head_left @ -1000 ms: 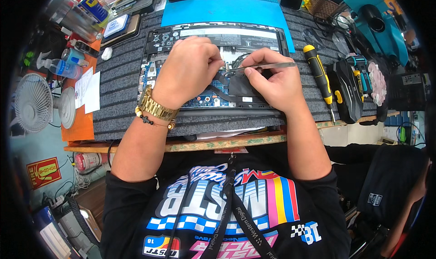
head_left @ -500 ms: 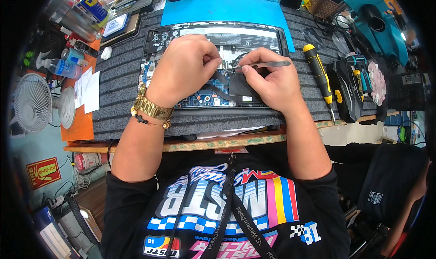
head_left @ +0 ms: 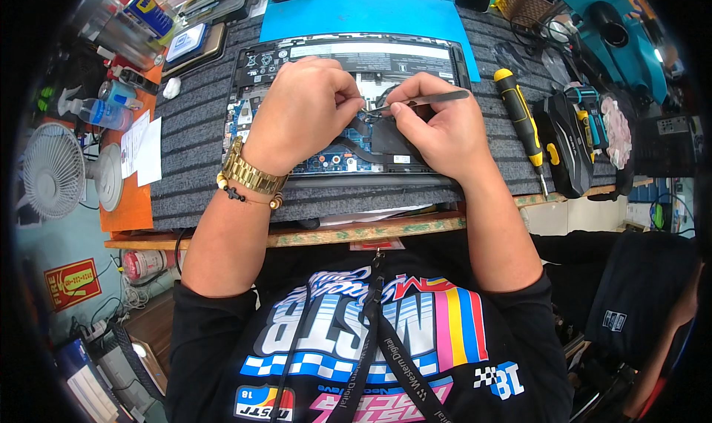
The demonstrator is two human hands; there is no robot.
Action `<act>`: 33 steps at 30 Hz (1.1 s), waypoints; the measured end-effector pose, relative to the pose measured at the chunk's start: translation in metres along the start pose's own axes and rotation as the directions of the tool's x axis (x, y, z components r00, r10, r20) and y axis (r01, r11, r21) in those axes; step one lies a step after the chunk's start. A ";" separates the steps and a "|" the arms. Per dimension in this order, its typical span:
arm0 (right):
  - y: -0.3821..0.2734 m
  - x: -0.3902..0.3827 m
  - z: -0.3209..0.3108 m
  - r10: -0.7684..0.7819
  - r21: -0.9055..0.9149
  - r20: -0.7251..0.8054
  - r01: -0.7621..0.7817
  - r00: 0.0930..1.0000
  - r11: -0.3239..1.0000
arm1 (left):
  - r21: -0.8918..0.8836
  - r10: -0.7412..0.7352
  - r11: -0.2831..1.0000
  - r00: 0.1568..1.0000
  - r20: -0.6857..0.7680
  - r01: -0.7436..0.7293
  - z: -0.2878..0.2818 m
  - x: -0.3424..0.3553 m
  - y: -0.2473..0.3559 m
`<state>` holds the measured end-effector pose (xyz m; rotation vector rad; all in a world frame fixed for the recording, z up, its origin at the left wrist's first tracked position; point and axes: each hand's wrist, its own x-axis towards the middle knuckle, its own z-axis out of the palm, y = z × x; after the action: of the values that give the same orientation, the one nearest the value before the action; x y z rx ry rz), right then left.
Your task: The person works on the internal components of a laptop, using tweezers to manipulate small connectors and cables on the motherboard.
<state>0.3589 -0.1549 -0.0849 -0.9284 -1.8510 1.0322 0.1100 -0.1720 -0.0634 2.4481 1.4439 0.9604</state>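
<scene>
An opened laptop [head_left: 315,161] lies on the grey ribbed mat, its blue circuit board, black fan and flat cables bare. The long black battery [head_left: 415,65] runs along its far side. My right hand [head_left: 445,130] pinches metal tweezers [head_left: 437,98], whose tips reach to the middle of the laptop beside my left fingertips. My left hand [head_left: 308,111] is closed over the board, thumb and forefinger pressed together; whatever sits between them is too small to make out. Both hands hide part of the board.
A yellow-and-black screwdriver [head_left: 518,117] lies right of the laptop, beside a black tool case [head_left: 561,145]. The blue mat [head_left: 363,16] spreads behind. At left are a white fan [head_left: 55,169], a spray bottle [head_left: 107,114] and papers [head_left: 150,152].
The tweezers and my right hand have shifted slightly left, the tips now closer to my left fingertips. My left hand stays in nearly the same place.
</scene>
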 end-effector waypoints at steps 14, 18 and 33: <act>-0.004 0.001 -0.004 0.032 -0.065 0.054 -0.028 0.998 0.997 | 0.027 -0.028 0.999 1.000 0.001 0.028 0.005 0.000 0.003; -0.006 0.001 -0.005 0.049 -0.095 0.058 -0.044 0.997 0.994 | 0.073 0.042 0.997 0.998 -0.042 -0.039 0.008 -0.002 0.003; -0.002 0.001 0.000 0.000 -0.004 -0.016 0.000 1.000 1.000 | 0.223 0.078 0.972 0.996 -0.035 -0.068 0.014 -0.004 0.015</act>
<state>0.3581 -0.1548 -0.0832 -0.9363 -1.8406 1.0184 0.1283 -0.1805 -0.0701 2.6705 1.5632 0.9159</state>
